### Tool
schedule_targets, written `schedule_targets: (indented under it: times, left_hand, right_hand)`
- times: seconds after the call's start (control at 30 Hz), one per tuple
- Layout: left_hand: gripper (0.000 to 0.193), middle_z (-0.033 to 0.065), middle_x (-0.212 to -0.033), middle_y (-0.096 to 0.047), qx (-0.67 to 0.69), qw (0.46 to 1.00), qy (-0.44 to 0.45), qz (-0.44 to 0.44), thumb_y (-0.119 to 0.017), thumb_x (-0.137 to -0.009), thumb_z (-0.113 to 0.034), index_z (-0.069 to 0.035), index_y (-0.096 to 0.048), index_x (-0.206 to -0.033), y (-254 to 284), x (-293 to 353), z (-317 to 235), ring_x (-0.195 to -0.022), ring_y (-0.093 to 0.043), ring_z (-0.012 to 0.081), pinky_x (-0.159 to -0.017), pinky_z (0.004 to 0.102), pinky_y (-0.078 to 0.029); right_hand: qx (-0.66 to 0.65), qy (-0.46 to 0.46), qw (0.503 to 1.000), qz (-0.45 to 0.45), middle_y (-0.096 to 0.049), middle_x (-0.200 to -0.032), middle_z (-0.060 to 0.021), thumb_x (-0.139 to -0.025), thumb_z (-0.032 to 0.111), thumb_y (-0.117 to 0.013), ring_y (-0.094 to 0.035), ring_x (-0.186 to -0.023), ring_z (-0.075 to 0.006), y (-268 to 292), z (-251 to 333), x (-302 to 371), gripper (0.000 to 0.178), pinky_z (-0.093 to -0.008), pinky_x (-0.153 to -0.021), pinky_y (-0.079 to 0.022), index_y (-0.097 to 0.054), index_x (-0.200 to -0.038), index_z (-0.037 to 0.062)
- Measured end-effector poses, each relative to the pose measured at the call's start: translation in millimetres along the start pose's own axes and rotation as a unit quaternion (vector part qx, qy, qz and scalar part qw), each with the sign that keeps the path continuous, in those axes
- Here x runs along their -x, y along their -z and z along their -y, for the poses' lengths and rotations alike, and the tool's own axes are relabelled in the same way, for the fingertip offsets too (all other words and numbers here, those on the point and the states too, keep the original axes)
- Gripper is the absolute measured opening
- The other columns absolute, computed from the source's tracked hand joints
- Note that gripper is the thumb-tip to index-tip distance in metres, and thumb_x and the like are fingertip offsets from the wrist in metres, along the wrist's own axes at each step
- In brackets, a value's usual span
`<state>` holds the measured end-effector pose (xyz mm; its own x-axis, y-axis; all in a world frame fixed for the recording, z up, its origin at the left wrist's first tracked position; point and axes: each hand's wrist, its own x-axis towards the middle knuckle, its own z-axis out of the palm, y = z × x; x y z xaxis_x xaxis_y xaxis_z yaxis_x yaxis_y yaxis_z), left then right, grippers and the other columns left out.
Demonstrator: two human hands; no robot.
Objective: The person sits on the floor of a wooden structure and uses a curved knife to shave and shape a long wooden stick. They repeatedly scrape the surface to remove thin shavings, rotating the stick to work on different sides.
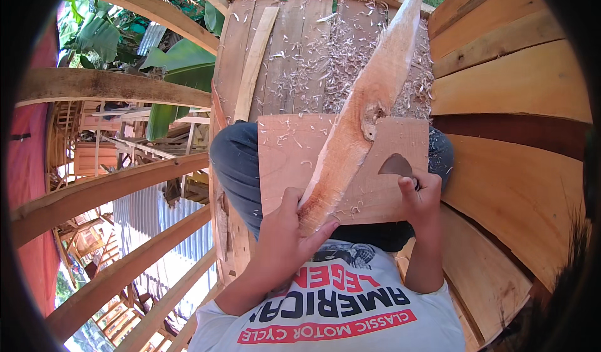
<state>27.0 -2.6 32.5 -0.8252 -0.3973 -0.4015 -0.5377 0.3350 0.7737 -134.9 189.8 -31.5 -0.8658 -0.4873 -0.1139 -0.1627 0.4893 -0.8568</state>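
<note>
My left hand [293,227] is closed round the near end of a long, roughly shaped piece of wood [341,155]. The piece slants away to the far right and has a dark knot hollow near its middle. Beneath it a flat wooden board [288,164] lies across my lap, with a few shavings on it. In my right hand [422,195], at the board's right edge, is a knife [395,165] with a short, broad, brownish blade pointing left. The blade is apart from the wood piece. My fingers hide most of the knife's handle.
Curled shavings [300,70] cover the plank floor [241,32] ahead. A narrow wood strip [258,61] lies at its left. Wooden rails [113,186] line the left side, with gaps onto corrugated roofing below. A plank wall [507,158] stands close on my right.
</note>
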Motion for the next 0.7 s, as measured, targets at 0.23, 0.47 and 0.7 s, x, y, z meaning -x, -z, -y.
schedule_targets:
  times: [0.23,0.47,0.7]
  left_hand:
    - [0.051,0.0239,-0.077,-0.062,-0.018,1.000,0.008,0.019,-0.073,-0.077,-0.031,0.002,-0.044,-0.104,0.0,-2.4,-2.1,-0.072,-0.064,0.0397,-0.061,0.0398,-0.050]
    - [0.048,0.0216,-0.081,-0.063,-0.042,0.999,0.012,0.007,-0.075,-0.075,-0.022,0.000,-0.044,-0.104,-5.2,2.6,-6.0,-0.076,-0.066,0.0334,-0.062,0.0354,-0.050]
    - [0.050,0.0207,-0.081,-0.063,-0.052,0.998,0.008,0.018,-0.076,-0.075,-0.020,-0.001,-0.042,-0.106,-7.0,8.8,-0.7,-0.075,-0.068,0.0308,-0.062,0.0331,-0.051]
  right_hand:
    - [0.089,0.023,0.991,0.097,-0.050,-0.050,-0.0166,-0.071,0.055,-0.069,-0.056,-0.049,-0.0348,-28.2,21.5,19.2,0.056,-0.0384,-0.045,-0.040,-0.057,-0.059,0.0011]
    - [0.138,0.081,0.987,0.015,-0.044,-0.049,-0.0149,-0.068,0.066,-0.064,-0.050,-0.047,-0.0342,-28.9,12.1,10.2,0.068,-0.0358,-0.043,-0.036,-0.047,-0.056,0.0014]
    - [0.200,0.112,0.971,-0.063,-0.045,-0.048,-0.0120,-0.064,0.066,-0.068,-0.051,-0.045,-0.0315,-15.2,-5.4,-8.6,0.064,-0.0347,-0.043,-0.039,-0.050,-0.055,0.0045]
